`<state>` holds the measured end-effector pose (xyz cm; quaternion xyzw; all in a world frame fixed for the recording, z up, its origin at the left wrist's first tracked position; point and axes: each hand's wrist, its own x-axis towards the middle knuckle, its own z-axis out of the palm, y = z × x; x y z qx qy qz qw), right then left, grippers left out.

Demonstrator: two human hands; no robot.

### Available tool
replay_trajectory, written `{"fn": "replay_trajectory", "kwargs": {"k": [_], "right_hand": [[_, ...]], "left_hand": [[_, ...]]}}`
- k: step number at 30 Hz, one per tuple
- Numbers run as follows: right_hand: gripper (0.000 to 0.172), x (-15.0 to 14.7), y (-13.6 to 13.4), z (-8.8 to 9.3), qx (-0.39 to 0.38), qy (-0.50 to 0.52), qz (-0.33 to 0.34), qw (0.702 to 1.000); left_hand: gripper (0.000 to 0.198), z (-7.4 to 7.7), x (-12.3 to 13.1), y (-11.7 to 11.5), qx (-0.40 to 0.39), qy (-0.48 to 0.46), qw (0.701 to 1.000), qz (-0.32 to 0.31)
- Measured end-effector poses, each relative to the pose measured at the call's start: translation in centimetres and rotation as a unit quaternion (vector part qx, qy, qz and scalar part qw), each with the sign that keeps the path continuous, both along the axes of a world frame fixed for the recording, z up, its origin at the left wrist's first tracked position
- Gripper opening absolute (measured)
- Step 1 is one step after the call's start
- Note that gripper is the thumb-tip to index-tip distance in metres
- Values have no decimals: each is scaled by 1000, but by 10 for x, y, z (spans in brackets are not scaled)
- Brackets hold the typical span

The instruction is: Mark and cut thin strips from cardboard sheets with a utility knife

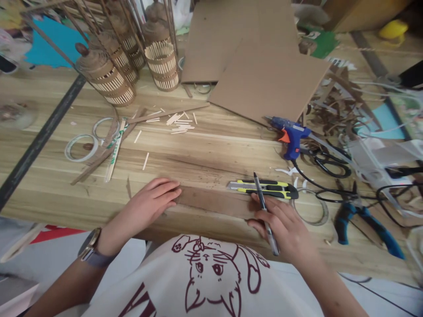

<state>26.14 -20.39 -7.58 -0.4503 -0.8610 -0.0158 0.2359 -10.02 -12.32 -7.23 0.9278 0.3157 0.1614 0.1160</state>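
A brown cardboard strip [214, 201] lies flat near the table's front edge, between my two hands. My left hand [161, 196] rests on the strip's left end, its fingers stretched out and holding nothing. A black pen [261, 196] slants up out of my right hand [280, 222], whose fingers close around it while also touching the strip's right end. Just beyond that hand is a yellow and black utility knife [264, 188], its blade end pointing left.
A blue glue gun [292, 136], pliers [358, 215] and black cables are at right. Cardboard sheets [267, 83] lie at the back. Wooden-stick lanterns [161, 66] stand back left. Tape rolls [81, 147], wrapped chopsticks [115, 152] and short sticks [181, 125] lie left of centre.
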Motion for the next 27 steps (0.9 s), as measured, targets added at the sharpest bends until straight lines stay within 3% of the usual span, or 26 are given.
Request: {"fn": "replay_trajectory", "kwargs": {"k": [14,27], "right_hand": [[16,3,5,-2,-10,-19,11,1000],[12,1,5,-6,16,-14,14,1000]], "left_hand": [[29,-3,1,-2,-2,-11,1000,6],[28,-4,1,-6,23,50,998,11]]}}
